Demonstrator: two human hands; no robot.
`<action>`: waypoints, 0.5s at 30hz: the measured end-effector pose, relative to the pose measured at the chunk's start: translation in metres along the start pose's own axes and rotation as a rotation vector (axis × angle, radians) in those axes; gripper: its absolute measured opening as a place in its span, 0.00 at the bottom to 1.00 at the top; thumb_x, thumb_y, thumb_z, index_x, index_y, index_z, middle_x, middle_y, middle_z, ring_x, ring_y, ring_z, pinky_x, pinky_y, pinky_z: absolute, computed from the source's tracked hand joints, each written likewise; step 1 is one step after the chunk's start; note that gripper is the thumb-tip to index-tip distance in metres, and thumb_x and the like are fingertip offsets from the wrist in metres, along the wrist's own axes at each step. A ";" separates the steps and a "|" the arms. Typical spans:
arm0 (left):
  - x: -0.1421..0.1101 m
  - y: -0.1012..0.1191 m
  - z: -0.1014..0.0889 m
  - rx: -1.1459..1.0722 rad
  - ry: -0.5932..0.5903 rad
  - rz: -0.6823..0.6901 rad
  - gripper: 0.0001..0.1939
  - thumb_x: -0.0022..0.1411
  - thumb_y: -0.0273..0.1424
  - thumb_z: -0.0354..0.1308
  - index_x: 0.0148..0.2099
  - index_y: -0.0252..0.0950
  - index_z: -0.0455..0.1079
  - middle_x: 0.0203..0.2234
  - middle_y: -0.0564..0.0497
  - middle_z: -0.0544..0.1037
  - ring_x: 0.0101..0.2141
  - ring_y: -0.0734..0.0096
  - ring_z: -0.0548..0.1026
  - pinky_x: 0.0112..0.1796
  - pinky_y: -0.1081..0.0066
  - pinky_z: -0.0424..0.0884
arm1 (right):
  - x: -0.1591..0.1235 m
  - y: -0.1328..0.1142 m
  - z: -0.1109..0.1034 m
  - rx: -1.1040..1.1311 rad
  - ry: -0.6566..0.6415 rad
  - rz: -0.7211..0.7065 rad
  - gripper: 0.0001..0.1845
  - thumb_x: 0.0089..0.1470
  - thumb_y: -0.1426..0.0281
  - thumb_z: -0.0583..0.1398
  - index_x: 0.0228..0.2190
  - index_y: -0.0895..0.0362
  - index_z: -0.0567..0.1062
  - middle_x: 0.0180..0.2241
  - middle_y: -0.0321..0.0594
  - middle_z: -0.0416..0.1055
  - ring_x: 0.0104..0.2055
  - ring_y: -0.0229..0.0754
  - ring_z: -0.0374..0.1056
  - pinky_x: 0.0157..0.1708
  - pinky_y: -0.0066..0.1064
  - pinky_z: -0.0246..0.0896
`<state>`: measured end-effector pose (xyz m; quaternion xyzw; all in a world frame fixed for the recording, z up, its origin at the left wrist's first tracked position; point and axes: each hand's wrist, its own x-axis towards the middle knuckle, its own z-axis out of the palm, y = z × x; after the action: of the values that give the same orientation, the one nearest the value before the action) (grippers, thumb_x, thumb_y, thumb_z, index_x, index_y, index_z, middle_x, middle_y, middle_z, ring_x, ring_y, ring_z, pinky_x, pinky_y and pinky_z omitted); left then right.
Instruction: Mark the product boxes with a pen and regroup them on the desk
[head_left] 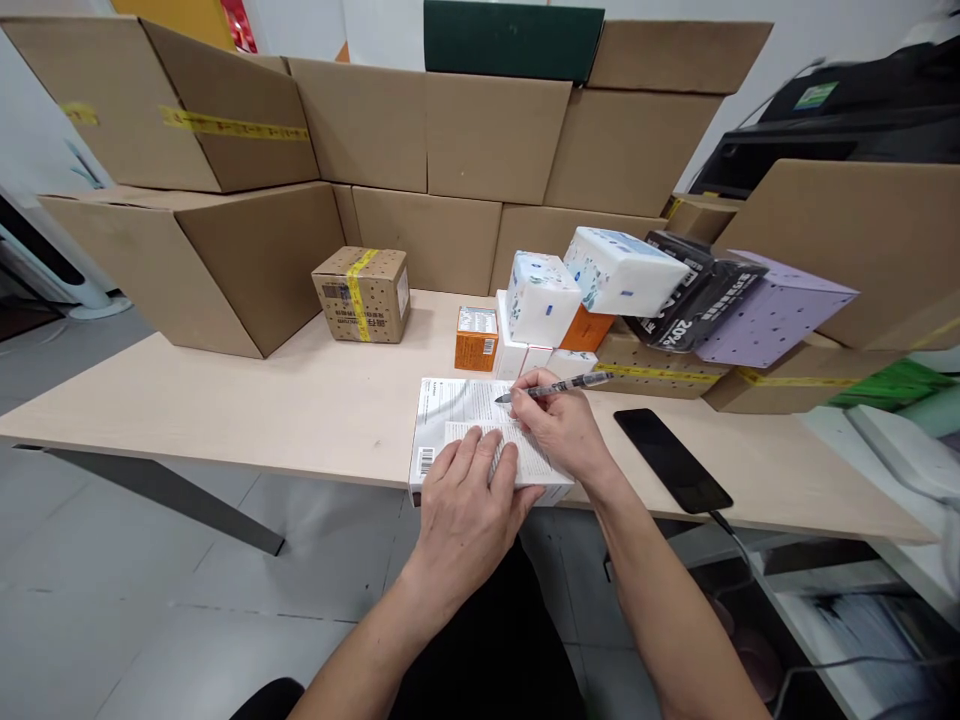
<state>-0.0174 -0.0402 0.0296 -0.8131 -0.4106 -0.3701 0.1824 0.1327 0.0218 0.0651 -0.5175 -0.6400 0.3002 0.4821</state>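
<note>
A pen [559, 386] is pinched between the fingers and thumb of my right hand [559, 425]. Its tip is over a printed white sheet [529, 452], close to or touching it; I cannot tell which. Underneath lies a flat white box [435, 415] with printed text and a barcode, at the table's front edge. My left hand [469, 490] rests on the sheet and box, fingers stretched out and slightly spread, the thumb along the near edge. Part of the sheet is hidden by both hands. Just behind the box stands a small orange box [476, 345] with a white label.
On the wooden table [225, 400], a black phone [671, 460] with a cable lies at right. White tissue packs [544, 300], a black pack [694, 290] and a lilac box [776, 305] are piled behind it. A taped carton [364, 295] stands left of centre. Large cardboard boxes [255, 260] wall the back.
</note>
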 end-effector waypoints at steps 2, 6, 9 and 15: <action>0.000 0.000 0.000 0.004 -0.001 0.001 0.17 0.67 0.40 0.57 0.51 0.33 0.70 0.48 0.39 0.80 0.51 0.50 0.77 0.47 0.56 0.72 | 0.001 0.000 0.000 -0.038 -0.005 -0.012 0.07 0.56 0.65 0.58 0.29 0.54 0.70 0.21 0.30 0.68 0.23 0.34 0.62 0.26 0.28 0.56; 0.000 0.001 0.000 0.008 -0.009 -0.001 0.18 0.67 0.41 0.57 0.51 0.32 0.70 0.49 0.39 0.79 0.51 0.49 0.77 0.47 0.55 0.72 | 0.001 0.002 -0.001 -0.091 -0.018 -0.037 0.06 0.56 0.65 0.57 0.29 0.54 0.70 0.22 0.30 0.69 0.24 0.35 0.63 0.28 0.28 0.57; 0.000 0.001 0.000 0.016 -0.009 0.001 0.18 0.67 0.41 0.57 0.51 0.32 0.70 0.49 0.39 0.79 0.51 0.49 0.77 0.47 0.55 0.72 | 0.001 0.002 -0.001 -0.112 -0.034 -0.040 0.06 0.56 0.66 0.57 0.29 0.54 0.70 0.22 0.30 0.68 0.24 0.35 0.63 0.29 0.28 0.57; -0.001 0.000 0.001 -0.002 0.003 -0.001 0.17 0.67 0.40 0.56 0.51 0.33 0.70 0.48 0.39 0.79 0.51 0.49 0.77 0.47 0.55 0.72 | 0.002 0.001 -0.001 -0.127 -0.030 -0.042 0.06 0.57 0.65 0.57 0.30 0.54 0.70 0.22 0.30 0.68 0.24 0.35 0.63 0.29 0.29 0.57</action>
<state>-0.0171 -0.0404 0.0285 -0.8127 -0.4103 -0.3716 0.1820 0.1345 0.0236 0.0654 -0.5289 -0.6757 0.2566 0.4448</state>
